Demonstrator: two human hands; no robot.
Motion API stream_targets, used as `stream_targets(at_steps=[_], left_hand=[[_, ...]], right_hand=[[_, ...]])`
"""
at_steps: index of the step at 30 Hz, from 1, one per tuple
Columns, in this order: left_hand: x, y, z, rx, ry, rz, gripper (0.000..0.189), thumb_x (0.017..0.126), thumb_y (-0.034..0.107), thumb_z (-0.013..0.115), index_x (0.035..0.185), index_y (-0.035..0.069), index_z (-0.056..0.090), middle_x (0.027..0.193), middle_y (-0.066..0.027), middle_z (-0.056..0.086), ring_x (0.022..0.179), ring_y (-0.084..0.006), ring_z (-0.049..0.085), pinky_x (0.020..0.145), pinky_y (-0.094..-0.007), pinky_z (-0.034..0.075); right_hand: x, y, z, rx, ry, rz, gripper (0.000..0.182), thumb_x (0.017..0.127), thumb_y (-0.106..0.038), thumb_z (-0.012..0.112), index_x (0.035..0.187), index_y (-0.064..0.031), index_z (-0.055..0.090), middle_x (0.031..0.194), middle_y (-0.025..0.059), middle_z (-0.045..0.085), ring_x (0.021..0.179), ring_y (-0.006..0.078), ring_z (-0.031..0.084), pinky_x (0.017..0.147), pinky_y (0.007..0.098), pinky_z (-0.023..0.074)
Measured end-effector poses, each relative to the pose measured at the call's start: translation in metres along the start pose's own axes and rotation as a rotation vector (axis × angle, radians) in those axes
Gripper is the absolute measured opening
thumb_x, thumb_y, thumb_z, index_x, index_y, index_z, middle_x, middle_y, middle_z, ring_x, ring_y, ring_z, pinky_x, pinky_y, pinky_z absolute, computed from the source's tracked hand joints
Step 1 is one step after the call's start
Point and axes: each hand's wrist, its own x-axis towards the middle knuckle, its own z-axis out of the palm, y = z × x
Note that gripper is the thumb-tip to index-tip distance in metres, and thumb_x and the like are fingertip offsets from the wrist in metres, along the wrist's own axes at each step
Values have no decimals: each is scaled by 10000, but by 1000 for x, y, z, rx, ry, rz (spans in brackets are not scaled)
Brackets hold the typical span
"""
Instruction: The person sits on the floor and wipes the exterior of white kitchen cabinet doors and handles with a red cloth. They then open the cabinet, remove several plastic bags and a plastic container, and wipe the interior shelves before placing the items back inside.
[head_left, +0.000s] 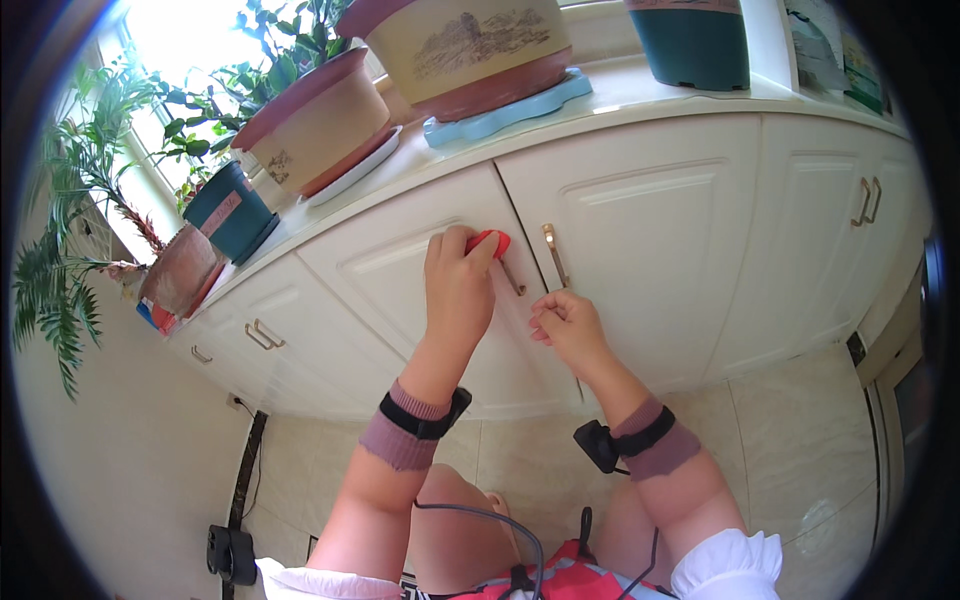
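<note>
My left hand (459, 281) grips a small red object (491, 243), perhaps a cloth or sponge, at the upper end of a metal cabinet handle (514, 277). The fingers cover part of both. My right hand (564, 324) is just below the handle (553, 255) of the neighbouring white cabinet door (645, 225); its fingers are curled, and whether they hold anything is unclear. Both doors look closed, with a narrow dark gap between them. Each forearm has a black strap with a small device over a mauve knitted band.
Above the doors, a white countertop (622, 109) bears potted plants, including a large cream pot (480, 45) on a light blue stand (510, 109). Further handles (264, 334) stick out at the left. Dark cables hang by my knees over the tiled floor (675, 480).
</note>
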Motion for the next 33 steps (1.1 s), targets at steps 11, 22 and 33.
stream_targets(at_steps=[11, 22, 33], left_hand=[[9, 1, -3, 35, -44, 76, 268, 688, -61, 584, 907, 53, 690, 875, -98, 571, 834, -282, 538, 737, -366, 465], [-68, -21, 20, -321, -84, -385, 250, 800, -28, 581, 1018, 49, 680, 932, -126, 585, 852, -282, 576, 733, -345, 485], [-13, -4, 16, -254, 164, -124, 273, 764, -68, 601, 999, 51, 671, 961, -120, 565, 903, -293, 533, 776, -360, 453]], right_hand=[[-1, 3, 5, 7, 3, 23, 124, 870, -30, 522, 918, 59, 594, 790, 109, 635, 682, 158, 621, 609, 279, 529], [-2, -1, -4, -33, 17, 29, 121, 865, -34, 526, 916, 52, 594, 785, 107, 635, 681, 152, 621, 608, 277, 525], [2, 10, -9, -76, -2, -7, 112, 859, -28, 526, 911, 44, 594, 762, 87, 635, 659, 145, 625, 606, 265, 516]])
